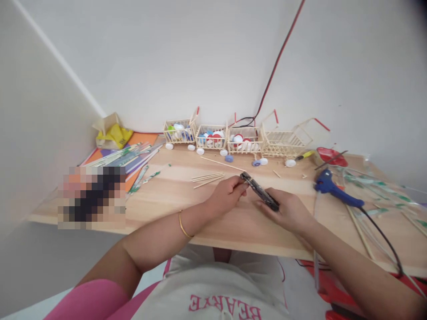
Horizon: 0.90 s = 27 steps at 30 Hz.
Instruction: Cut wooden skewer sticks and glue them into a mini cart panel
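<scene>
My right hand [289, 210] grips a dark pair of cutting pliers [259, 191] by the handles, low over the wooden table [173, 195]. My left hand [227, 193] is pinched at the tool's jaws near the tip; what its fingers hold there is too small to make out. A gold bangle [183, 226] sits on my left wrist. A few thin wooden sticks [207, 178] lie just left of my left hand.
Several small stick-built carts [245, 140] with bottle caps line the wall. A blue glue gun [335, 190] with its black cord lies at right, beside clear wrappers and long sticks. Coloured paper [133, 153] and a yellow packet [115, 134] lie at back left. A red-black cable [276, 64] climbs the wall.
</scene>
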### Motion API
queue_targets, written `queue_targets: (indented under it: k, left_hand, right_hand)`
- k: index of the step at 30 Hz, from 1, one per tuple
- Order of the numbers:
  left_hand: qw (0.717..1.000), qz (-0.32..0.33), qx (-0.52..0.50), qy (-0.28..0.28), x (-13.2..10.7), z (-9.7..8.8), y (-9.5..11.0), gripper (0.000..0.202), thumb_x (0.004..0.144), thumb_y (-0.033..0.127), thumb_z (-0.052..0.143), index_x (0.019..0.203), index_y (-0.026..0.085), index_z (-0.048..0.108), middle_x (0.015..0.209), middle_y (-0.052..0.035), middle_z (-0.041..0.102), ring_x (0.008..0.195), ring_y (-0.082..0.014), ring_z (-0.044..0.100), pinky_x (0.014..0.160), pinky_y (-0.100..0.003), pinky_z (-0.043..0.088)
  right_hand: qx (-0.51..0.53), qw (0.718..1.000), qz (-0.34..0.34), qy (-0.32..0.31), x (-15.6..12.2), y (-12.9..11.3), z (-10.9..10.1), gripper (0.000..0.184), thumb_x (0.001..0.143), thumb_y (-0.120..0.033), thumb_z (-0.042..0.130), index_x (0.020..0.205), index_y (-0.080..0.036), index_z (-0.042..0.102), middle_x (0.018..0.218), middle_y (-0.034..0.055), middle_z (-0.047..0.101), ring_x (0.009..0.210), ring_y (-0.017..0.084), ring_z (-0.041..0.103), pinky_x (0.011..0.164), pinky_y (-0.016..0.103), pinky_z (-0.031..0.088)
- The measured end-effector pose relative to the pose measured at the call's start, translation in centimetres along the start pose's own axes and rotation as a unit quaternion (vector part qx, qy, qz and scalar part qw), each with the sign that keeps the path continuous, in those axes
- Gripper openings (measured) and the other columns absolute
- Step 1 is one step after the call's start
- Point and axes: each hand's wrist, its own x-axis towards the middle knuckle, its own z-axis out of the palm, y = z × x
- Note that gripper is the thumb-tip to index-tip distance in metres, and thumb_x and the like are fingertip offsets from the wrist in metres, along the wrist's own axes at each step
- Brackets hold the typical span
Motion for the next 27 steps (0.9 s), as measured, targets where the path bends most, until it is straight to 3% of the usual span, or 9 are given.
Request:
queue_targets:
  k: [10, 21, 27]
  left_hand:
    - [0.997, 0.044, 0.037, 0.05, 0.1, -0.4, -0.2, 0.017, 0.083, 0.029, 0.044, 0.079, 0.017, 0.056, 0.069, -0.0001, 0.057, 0.066, -0.013, 0.052, 0.062, -0.024, 0.039]
    - [0.992, 0.09, 0.078, 0.035, -0.4, -1.0, 1.0, 0.018, 0.086, 0.026, 0.042, 0.077, 0.017, 0.054, 0.072, -0.0015, 0.059, 0.069, -0.0146, 0.054, 0.066, -0.025, 0.039]
    - [0.986, 0.117, 0.116, 0.022, -0.8, -0.9, 1.2, 0.018, 0.088, 0.025, 0.041, 0.08, 0.017, 0.056, 0.073, -0.0015, 0.06, 0.069, -0.0142, 0.054, 0.066, -0.025, 0.039]
  right_hand:
    - [-0.005, 1.0, 0.019, -0.005, 0.2, -0.5, 0.2, 0.028, 0.084, -0.048, 0.044, 0.087, -0.022, 0.055, 0.074, 0.0056, 0.064, 0.067, 0.021, 0.06, 0.056, 0.027, 0.039]
    - [-0.048, 0.997, 0.01, 0.061, -0.2, -1.5, -0.7, 0.029, 0.084, -0.044, 0.045, 0.09, -0.018, 0.055, 0.083, 0.0082, 0.062, 0.079, 0.02, 0.057, 0.067, 0.027, 0.038]
    - [-0.055, 0.995, -0.001, 0.082, -0.8, -1.5, -1.0, 0.028, 0.083, -0.043, 0.048, 0.088, -0.017, 0.053, 0.082, 0.0071, 0.061, 0.077, 0.019, 0.054, 0.066, 0.027, 0.037]
